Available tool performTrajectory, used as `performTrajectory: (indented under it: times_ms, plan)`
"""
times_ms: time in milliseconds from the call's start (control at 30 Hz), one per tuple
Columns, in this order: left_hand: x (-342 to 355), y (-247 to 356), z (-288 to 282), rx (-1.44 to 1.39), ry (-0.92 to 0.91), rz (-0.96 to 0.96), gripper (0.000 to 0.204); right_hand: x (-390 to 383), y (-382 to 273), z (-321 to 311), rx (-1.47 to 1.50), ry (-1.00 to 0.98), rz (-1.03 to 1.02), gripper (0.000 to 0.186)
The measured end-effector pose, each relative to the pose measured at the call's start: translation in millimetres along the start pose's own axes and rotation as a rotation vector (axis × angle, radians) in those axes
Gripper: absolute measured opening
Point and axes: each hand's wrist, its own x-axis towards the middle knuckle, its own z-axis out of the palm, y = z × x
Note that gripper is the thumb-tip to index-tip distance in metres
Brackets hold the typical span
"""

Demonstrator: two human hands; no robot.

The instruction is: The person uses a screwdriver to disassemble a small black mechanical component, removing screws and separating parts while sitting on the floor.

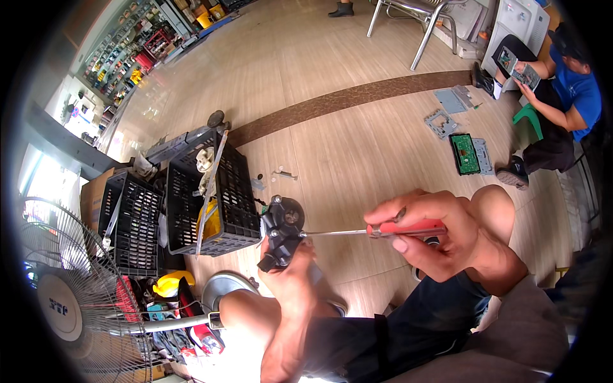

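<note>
My left hand (290, 271) grips a black motor-like part (279, 233) with a rounded housing and bolts, held up at the centre of the head view. My right hand (440, 236) is closed round the red handle of a screwdriver (399, 230); its metal shaft points left and reaches the housing, the exact contact too small to make out. Just left of the part stands a black plastic crate (236, 198) holding yellow and white items.
Left: second crate (137, 230), standing fan (64, 306), yellow jug (167, 285), metal dish (217, 287), clutter. Right: seated person (571, 89) in blue holds an electronic assembly (517, 70); green circuit board (465, 153) and grey plates (450, 100) lie on the floor. Metal chair (421, 48) at top.
</note>
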Motion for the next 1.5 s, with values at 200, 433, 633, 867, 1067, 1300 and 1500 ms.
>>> performTrajectory:
  times_ms: [200, 433, 633, 867, 1067, 1300, 1500]
  plan:
    - [-1, 3, 0, 0.013, 0.007, -0.003, 0.029, 0, -3, 1, -0.089, 0.066, 0.109, 0.032]
    - [1, 0, 0, 0.01, 0.01, 0.011, 0.029, 3, 0, 0, -0.038, 0.015, -0.008, 0.036]
    - [0, 0, 1, 0.011, 0.01, 0.007, 0.03, -1, -4, 3, 0.003, 0.092, 0.156, 0.034]
    - [0, 2, 2, 0.025, 0.022, -0.014, 0.031, 5, -1, -4, 0.039, -0.077, 0.009, 0.041]
    - [-1, 0, 2, 0.02, 0.011, -0.002, 0.029, -1, -5, -2, -0.099, 0.06, 0.146, 0.03]
    - [0, -1, 1, 0.017, -0.006, 0.009, 0.029, 4, -3, 2, -0.044, 0.02, 0.008, 0.037]
    - [-1, 1, 2, 0.023, 0.022, -0.01, 0.029, 3, -2, -7, -0.203, -0.067, 0.06, 0.037]
